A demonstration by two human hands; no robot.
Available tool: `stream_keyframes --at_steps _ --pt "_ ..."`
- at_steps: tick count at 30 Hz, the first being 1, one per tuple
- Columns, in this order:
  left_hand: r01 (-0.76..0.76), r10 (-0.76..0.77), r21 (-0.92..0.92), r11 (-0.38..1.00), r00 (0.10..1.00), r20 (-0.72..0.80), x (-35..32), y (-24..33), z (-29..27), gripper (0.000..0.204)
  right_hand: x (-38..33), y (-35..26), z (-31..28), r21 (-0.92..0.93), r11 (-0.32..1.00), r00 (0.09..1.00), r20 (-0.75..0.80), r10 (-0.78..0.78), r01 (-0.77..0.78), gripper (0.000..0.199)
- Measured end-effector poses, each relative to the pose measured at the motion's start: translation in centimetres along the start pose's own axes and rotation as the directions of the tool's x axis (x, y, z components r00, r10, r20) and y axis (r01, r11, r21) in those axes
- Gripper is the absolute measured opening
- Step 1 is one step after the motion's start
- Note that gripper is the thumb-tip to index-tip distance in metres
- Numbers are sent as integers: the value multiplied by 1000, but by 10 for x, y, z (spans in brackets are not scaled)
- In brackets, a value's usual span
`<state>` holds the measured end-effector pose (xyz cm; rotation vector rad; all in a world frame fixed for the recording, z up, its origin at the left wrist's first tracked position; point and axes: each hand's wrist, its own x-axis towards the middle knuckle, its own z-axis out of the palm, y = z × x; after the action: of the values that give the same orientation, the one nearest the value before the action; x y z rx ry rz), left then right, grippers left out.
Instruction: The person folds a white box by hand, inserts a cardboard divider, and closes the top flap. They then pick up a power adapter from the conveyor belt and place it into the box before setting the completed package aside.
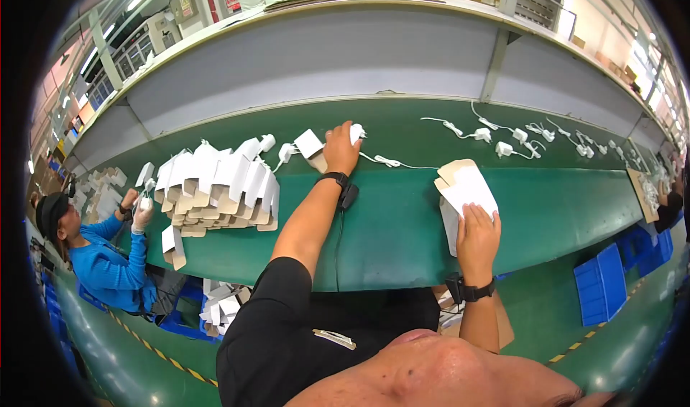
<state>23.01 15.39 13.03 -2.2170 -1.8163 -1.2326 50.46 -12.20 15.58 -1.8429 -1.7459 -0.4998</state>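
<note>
My left hand [341,152] reaches across the bench with its fingers closed around a white plug adapter [356,133]. A white cable [388,162] with a bundled loop lies to the right of that hand. Just left of the hand rests a small white carton [310,144], partly behind my wrist. My right hand [477,240] grips a white folded carton [466,190], thumb and fingers on its face. The carton's flaps stand open at the far end, showing a tan inside.
Stacked white cartons [215,180] fill the bench's left part. More corded adapters [504,149] lie along the green bench [388,227] to the right. At far left a co-worker in blue [118,259] handles an adapter. Blue bins [600,285] stand at the lower right.
</note>
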Motion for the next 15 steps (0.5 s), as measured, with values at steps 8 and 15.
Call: stream_keyframes --at_steps 8,15 --pt "-82 99 -359 930 995 29 -45 57 -37 68 5 -19 -46 86 996 950 -312 -5 34 25" --pt "346 199 -937 -49 923 330 -174 137 -120 85 -20 -110 -38 657 745 991 -129 -40 116 28"
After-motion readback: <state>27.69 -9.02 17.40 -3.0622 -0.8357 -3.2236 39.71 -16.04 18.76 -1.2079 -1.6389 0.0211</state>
